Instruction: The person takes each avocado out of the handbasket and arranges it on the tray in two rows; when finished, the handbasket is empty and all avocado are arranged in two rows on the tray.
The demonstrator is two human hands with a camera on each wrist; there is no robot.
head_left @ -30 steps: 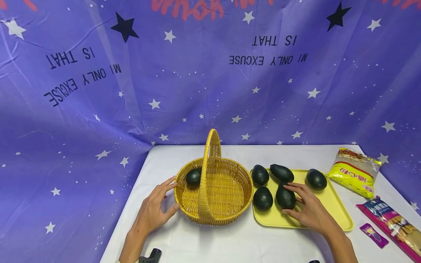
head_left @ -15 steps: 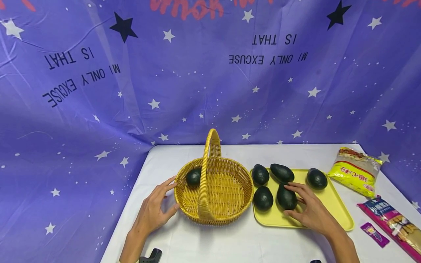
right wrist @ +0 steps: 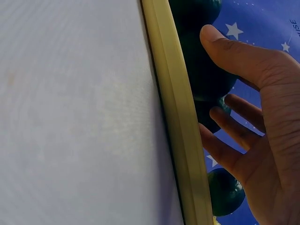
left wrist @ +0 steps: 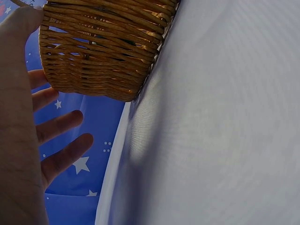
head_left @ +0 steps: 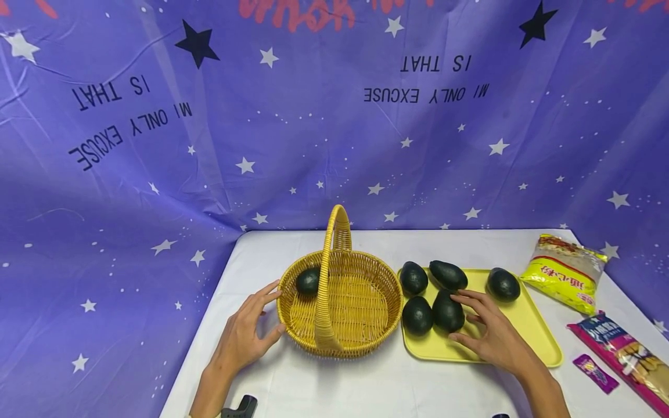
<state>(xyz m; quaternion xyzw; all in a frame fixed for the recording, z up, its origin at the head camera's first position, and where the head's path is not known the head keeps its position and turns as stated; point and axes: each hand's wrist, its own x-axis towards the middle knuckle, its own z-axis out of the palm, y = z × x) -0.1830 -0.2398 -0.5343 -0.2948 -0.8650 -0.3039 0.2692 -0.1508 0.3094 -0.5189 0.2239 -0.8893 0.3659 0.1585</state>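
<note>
A yellow wicker basket [head_left: 360, 310] with a tall arched handle stands on the table, one dark green avocado [head_left: 308, 281] inside its left part. My left hand [head_left: 245, 334] rests against the basket's left side, thumb and fingertips spread at the rim; the left wrist view shows the loose fingers [left wrist: 65, 152] beside the weave. On the yellow tray [head_left: 517, 342] lie several more avocados. My right hand [head_left: 496, 334] is over the tray, its thumb and fingers spread at the right side of the front middle avocado [head_left: 448, 312], without closing around it. Fingertip contact is hard to tell.
The tray sits against the basket's right side. Beyond its right edge lie a yellow food bag [head_left: 565, 274], a pink and blue snack packet [head_left: 624, 360] and a small purple sachet [head_left: 594, 373]. A purple starred cloth [head_left: 334, 145] hangs behind the white table.
The avocado by my right hand has shifted slightly left, now against the one beside it, leaving more gap from the thumb. Both hands stay nearly where they were.
</note>
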